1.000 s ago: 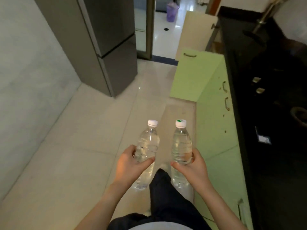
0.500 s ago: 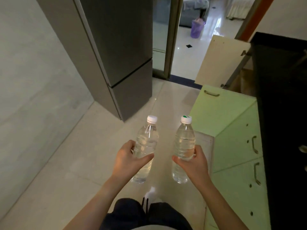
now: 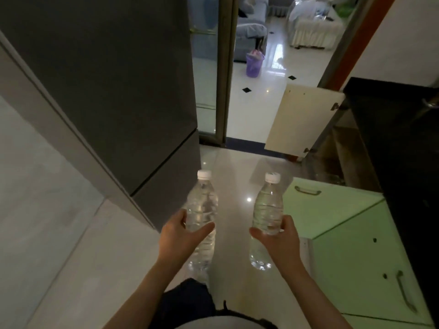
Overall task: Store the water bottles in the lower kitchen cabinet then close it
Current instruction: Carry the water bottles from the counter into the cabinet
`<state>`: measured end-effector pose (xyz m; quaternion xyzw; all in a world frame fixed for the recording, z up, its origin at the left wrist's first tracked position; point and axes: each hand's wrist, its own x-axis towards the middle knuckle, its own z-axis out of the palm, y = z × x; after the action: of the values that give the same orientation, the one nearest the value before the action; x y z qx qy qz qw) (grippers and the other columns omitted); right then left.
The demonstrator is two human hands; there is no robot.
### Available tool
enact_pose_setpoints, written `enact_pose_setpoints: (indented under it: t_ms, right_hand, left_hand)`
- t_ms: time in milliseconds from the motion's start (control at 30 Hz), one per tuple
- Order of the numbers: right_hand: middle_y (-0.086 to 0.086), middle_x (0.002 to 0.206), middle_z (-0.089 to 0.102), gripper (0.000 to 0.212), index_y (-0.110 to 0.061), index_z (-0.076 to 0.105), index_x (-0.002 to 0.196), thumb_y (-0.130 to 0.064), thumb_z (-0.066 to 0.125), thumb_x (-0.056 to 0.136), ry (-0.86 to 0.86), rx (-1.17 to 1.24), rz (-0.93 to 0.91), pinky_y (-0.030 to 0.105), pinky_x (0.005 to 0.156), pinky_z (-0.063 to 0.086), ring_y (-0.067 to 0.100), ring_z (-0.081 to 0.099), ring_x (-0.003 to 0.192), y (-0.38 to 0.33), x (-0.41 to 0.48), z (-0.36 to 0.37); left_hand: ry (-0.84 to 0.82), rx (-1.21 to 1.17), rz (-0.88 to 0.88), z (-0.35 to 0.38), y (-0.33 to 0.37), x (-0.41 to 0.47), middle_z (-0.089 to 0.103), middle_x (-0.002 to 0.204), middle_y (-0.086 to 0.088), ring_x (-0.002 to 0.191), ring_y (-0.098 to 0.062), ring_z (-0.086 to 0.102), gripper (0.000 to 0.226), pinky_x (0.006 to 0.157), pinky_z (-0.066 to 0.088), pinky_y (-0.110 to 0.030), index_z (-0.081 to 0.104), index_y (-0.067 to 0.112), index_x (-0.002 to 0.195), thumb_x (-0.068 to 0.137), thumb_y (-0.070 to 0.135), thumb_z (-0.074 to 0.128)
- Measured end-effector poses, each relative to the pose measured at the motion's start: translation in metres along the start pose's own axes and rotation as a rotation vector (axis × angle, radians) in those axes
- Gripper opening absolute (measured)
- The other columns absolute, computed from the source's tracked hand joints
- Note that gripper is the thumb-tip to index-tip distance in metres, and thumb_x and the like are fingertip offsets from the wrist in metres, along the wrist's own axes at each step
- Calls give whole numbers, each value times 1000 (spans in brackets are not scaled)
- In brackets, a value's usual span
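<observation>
- Left bottle (image 3: 202, 207): clear, white cap, upright, in mid-air over the floor (image 3: 237, 176). Left hand (image 3: 177, 236) grips its middle, fingers (image 3: 182, 216) clamped round it.
- Right bottle (image 3: 268, 207): same type, upright, level with the first, apart from it. Right hand (image 3: 282, 238) grips it, fingers clamped likewise.
- Green door (image 3: 332, 210) of the lower cabinet (image 3: 356, 269) stands open, just right of the right bottle.
- Cream door (image 3: 301, 122) beyond, also open.
- Black tabletop (image 3: 399, 143) above the cabinet, far right.
- Grey fridge (image 3: 114, 91) at left; purple bin (image 3: 254, 64) in the room beyond.
</observation>
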<state>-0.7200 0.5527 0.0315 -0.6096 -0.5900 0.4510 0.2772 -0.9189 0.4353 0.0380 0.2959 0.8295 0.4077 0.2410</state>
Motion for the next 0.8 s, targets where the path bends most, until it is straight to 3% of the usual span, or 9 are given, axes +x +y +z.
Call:
enact_pose_setpoints:
  t_ms: [200, 367, 433, 600, 733, 800]
  right_hand:
    - [0, 87, 63, 56, -6, 55, 99, -17, 92, 59, 77, 72, 21, 32, 68, 49, 12, 60, 74, -65, 90, 35]
    - [0, 88, 64, 54, -9, 55, 100, -13, 91, 60, 110, 129, 93, 10, 55, 44, 7, 59, 73, -81, 157, 46]
    - [2, 89, 65, 53, -9, 55, 100, -13, 91, 61, 130, 126, 120, 7, 53, 44, 8, 60, 72, -82, 198, 50]
    - [8, 93, 65, 54, -10, 54, 100, -16, 91, 61, 130, 126, 136, 12, 53, 47, 13, 62, 74, -99, 315, 52]
    - [9, 94, 65, 55, -13, 54, 101, -19, 90, 59, 145, 149, 171, 24, 60, 54, 17, 66, 77, -122, 405, 40]
    - [6, 92, 66, 56, -16, 55, 100, -20, 90, 57, 178, 160, 175, 24, 59, 53, 15, 66, 77, -134, 444, 30]
  left_hand:
    - [-127, 21, 155, 2, 56, 150, 67, 85, 9, 75, -7, 66, 44, 68, 56, -28, 60, 27, 96, 65, 52, 79]
    - [-195, 3, 159, 39, 81, 228, 67, 81, 6, 71, -9, 66, 40, 64, 56, -27, 61, 24, 89, 65, 44, 85]
    - [-250, -16, 139, 63, 90, 264, 68, 82, 5, 72, -9, 67, 41, 66, 59, -31, 61, 25, 90, 64, 46, 85]
    - [-309, 9, 142, 122, 137, 356, 67, 84, 6, 75, -9, 66, 44, 62, 56, -26, 62, 25, 93, 62, 47, 85]
    - [-360, 18, 142, 165, 194, 426, 68, 85, 8, 76, -8, 66, 43, 69, 60, -36, 59, 34, 92, 61, 50, 84]
    - [-387, 12, 153, 186, 226, 458, 68, 85, 8, 76, -8, 66, 40, 71, 60, -38, 58, 36, 90, 63, 45, 86]
